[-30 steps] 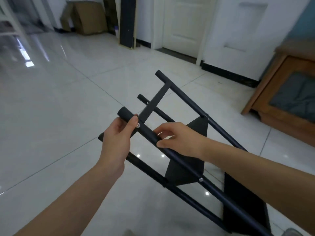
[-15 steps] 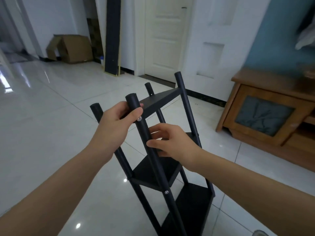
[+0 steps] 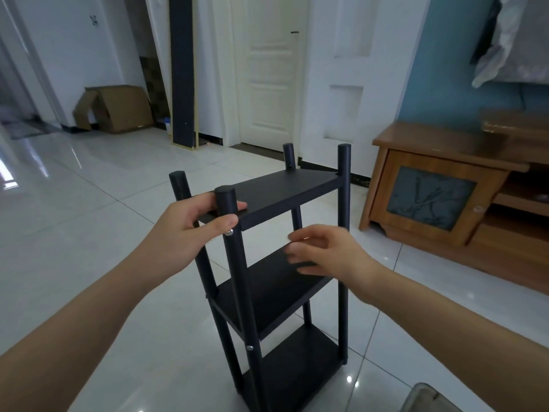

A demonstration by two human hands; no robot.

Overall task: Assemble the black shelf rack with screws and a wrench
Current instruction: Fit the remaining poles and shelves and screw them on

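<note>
Black three-tier shelf rack (image 3: 285, 200), upright on floor, silver screws (image 3: 228, 232)

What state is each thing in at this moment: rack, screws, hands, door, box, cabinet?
Rack: upright on the floor, three shelves fitted between four posts.
Screws: two show, seated in the rack's near post.
Left hand: grips the rack's top near corner.
Right hand: fingers loose, holding nothing; blurred.
Door: shut.
Box: on the floor, flap open.
Cabinet: door shut.
</note>
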